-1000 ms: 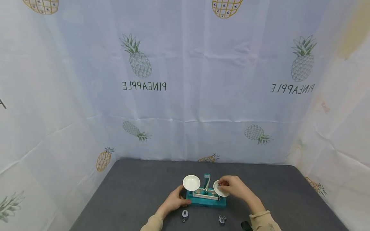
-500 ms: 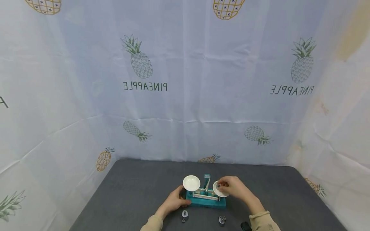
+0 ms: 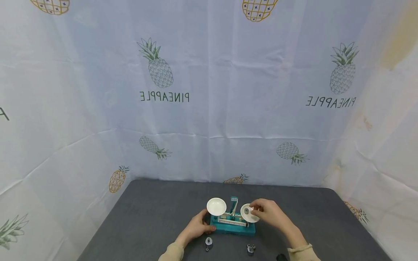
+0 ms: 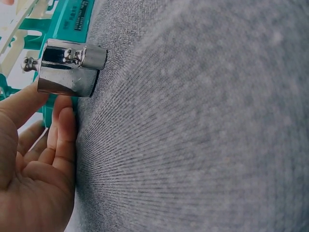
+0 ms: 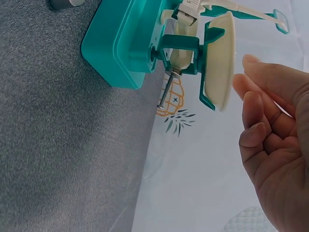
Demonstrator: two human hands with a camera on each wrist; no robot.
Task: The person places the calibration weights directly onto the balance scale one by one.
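Note:
A teal balance scale (image 3: pixel 230 228) with two cream pans stands on the dark table. My left hand (image 3: pixel 196 227) grips the left end of its base, thumb at the front and fingers behind. Nothing lies in the left pan (image 3: pixel 216 207). On the right pan (image 3: pixel 253 218) sits a small metal weight (image 3: pixel 246 210). Beside that pan's rim hovers my right hand (image 3: pixel 270 212), holding nothing. In the right wrist view, its thumb and fingers are loosely bent next to the pan (image 5: pixel 219 63), whose inside is hidden.
Metal weights (image 3: pixel 209 241) stand on the table in front of the scale's left end, and more weights (image 3: pixel 250 249) in front of its right end. A black object (image 3: pixel 281 257) lies by the right sleeve. Pineapple-print cloth (image 3: pixel 209 108) encloses the table's back and sides.
My right hand has let go of the small weight and drawn slightly right, leaving the weight on the right pan. The left hand has stayed on the scale's base.

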